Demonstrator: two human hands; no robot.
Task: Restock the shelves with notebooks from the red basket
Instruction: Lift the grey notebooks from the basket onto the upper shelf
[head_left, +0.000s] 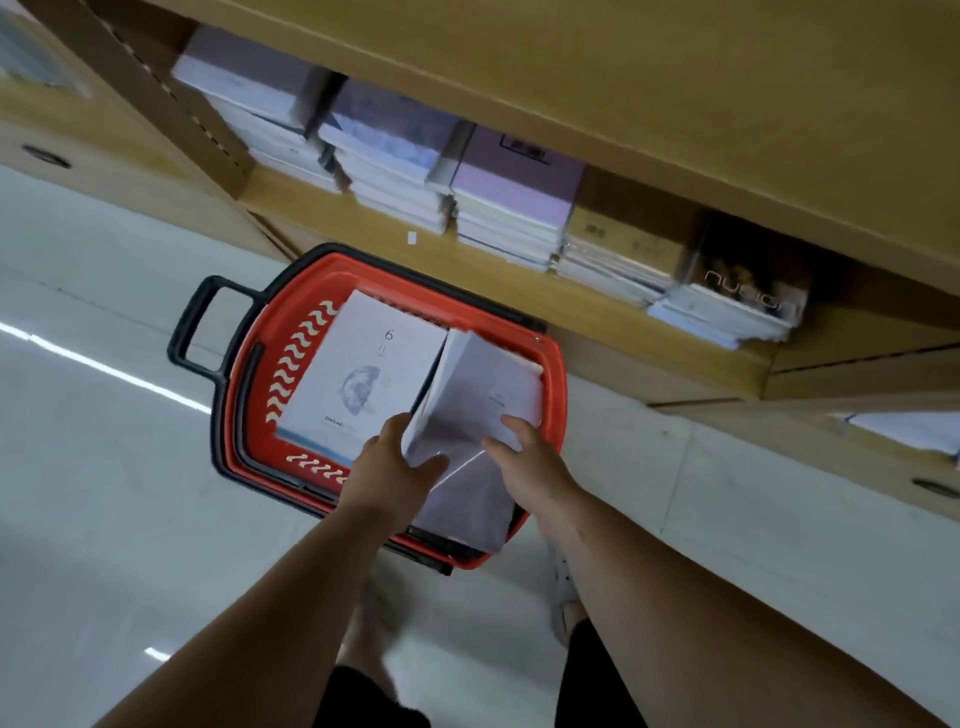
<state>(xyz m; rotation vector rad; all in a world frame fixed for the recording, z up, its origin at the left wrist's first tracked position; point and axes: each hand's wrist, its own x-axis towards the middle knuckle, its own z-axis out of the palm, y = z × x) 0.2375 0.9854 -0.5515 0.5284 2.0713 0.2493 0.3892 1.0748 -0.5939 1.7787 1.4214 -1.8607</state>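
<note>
Head view, looking down. Floor (104, 519): pale, glossy, w/ a bright light streak at left. Shelf (519, 291): tan wood, running upper left to right, carrying a row of notebook stacks (514, 208) (white, lilac, tan and one dark cover, lying flat, side by side). Basket (553, 374): red w/ black rim and black handle, standing on the floor just in front of the shelf. Inside it, at left, a white notebook (363, 374) lies flat, cover marked "6". At right, a bundle (467, 410) of pale notebooks is tilted up over the basket, gripped from both sides: left hand (395, 467) w/ thumb on the near face and fingers wrapped behind the left edge; right hand (524, 462) w/ fingers curled over the right edge. Both forearms bare
</note>
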